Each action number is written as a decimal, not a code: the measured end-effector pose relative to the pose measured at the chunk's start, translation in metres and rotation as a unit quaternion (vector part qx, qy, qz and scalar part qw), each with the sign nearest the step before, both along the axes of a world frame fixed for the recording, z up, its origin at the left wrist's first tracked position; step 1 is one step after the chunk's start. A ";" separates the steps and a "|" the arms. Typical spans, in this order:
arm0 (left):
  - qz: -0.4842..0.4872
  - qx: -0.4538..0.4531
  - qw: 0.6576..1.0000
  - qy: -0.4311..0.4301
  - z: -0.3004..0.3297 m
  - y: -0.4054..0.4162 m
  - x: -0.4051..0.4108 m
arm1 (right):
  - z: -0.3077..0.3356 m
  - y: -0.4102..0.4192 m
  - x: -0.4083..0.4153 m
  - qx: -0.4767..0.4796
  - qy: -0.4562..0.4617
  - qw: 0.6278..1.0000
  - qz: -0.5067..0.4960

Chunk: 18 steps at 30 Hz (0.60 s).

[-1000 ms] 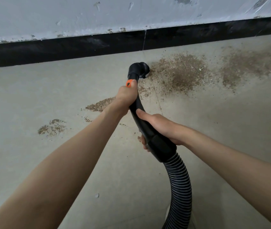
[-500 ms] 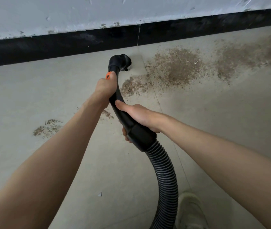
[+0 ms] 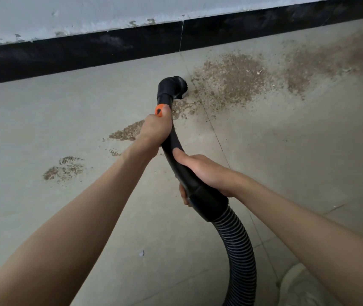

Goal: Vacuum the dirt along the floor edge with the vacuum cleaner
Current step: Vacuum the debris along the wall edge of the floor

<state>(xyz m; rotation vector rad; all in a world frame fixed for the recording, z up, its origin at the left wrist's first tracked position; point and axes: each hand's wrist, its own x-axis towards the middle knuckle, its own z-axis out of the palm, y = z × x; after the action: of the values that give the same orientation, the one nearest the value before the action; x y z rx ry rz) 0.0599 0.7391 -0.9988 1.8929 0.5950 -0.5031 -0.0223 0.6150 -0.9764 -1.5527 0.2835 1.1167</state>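
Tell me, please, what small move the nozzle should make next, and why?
Probably sweep the nozzle a little to the right, into the big dirt patch. It sits at that patch's left edge, and both the left hand and the right hand already grip the wand, so a short push suffices.

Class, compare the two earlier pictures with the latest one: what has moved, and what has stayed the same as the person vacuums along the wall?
The nozzle swung left, away from the big dirt patch, half a second ago, and has now come back to that patch's left edge. Nothing was taken hold of or let go: the left hand keeps its grip below the orange button, the right hand near the hose. The smaller patches on the left remain.
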 end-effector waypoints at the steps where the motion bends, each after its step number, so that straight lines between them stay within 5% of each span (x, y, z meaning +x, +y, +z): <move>1: -0.011 0.004 1.000 -0.004 0.000 -0.005 0.002 | 0.000 -0.003 -0.001 0.001 -0.003 1.000 -0.006; 9: -0.052 0.000 0.999 -0.010 0.002 -0.024 0.011 | 0.002 -0.013 0.000 -0.002 -0.019 0.999 -0.038; 18: 0.034 0.010 0.999 -0.007 0.015 0.033 0.012 | 0.006 0.037 0.018 0.034 -0.023 0.999 0.010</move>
<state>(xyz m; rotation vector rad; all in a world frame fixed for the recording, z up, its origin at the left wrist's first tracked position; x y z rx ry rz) 0.0714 0.7719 -0.9835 1.8865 0.6549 -0.4402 -0.0043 0.6521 -0.9701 -1.5221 0.1972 1.0929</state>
